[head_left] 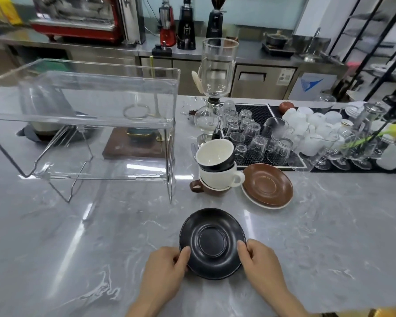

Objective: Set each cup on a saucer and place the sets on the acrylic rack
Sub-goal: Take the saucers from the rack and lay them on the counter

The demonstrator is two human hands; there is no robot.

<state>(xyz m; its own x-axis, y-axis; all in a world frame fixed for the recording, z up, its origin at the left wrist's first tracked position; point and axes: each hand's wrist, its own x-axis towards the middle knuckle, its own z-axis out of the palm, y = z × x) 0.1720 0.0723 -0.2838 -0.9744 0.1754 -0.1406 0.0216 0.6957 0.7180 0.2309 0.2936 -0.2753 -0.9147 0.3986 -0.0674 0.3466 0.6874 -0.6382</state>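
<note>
A black saucer point(212, 243) is being held at its near rim by both hands, the left hand point(164, 268) on its left edge and the right hand point(260, 263) on its right edge. Each grip is being kept closed on the saucer, with a thumb laid over the rim; whether the saucer is being rested flat on the grey surface point(329, 236) or lifted slightly off it cannot be told.

Beyond it, three cups are being kept nested in one stack: a black cup point(215, 155) on top, a white cup point(222, 178) beneath it, and a brown cup point(200, 187) at the bottom. Just to the right of the stack, a brown saucer point(268, 185) is being carried on a white saucer point(252, 199), of which only the edge is showing. The acrylic rack point(85, 124) is being left unloaded to the left, well apart from the hands.

The step in hand is judged to be the laying out of the first saucer, so the task is only being started. For the next move, one hand is likely to be needed free, so that the black cup can be lifted off the stack and centred in the saucer's well.
</note>
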